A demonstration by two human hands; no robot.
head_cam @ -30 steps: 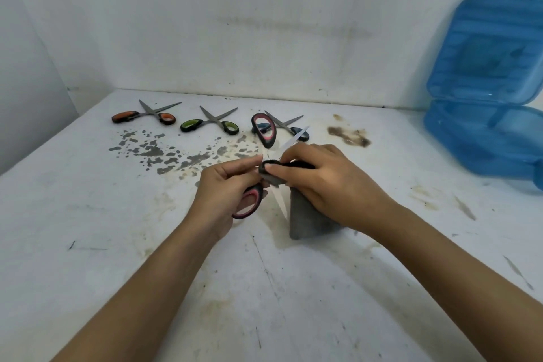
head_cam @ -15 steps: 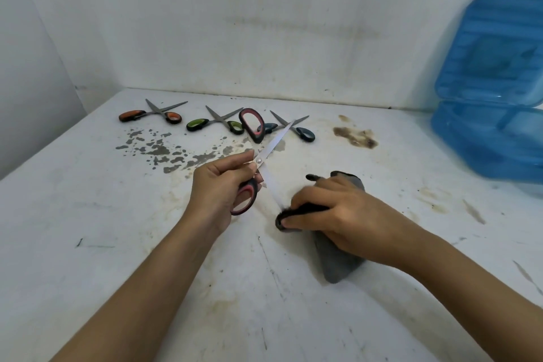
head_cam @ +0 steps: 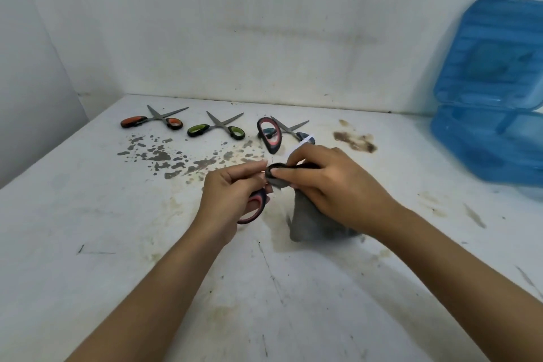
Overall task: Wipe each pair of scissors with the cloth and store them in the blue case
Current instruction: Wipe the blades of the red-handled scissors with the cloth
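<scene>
My left hand [head_cam: 232, 194] grips the red-handled scissors [head_cam: 269, 134] by their lower handle loop, blades spread wide. My right hand [head_cam: 332, 185] pinches the grey cloth [head_cam: 308, 220] around one blade close to the pivot; the rest of the cloth hangs down to the table. Three more pairs lie open at the back: orange-handled scissors [head_cam: 152, 120], green-handled scissors [head_cam: 216, 128] and blue-handled scissors [head_cam: 291, 128], the last partly hidden behind the red handle. The blue case [head_cam: 482, 144] stands open at the right, its lid [head_cam: 493, 53] leaning on the wall.
The white table [head_cam: 88, 214] is stained, with dark flecks of chipped paint left of centre and a brown smear [head_cam: 355, 139] behind my right hand. White walls close off the back and the left side.
My right hand slid the cloth down the blade to its tip near the table, then came back up to the pivot. The left hand kept hold of the red scissors.
</scene>
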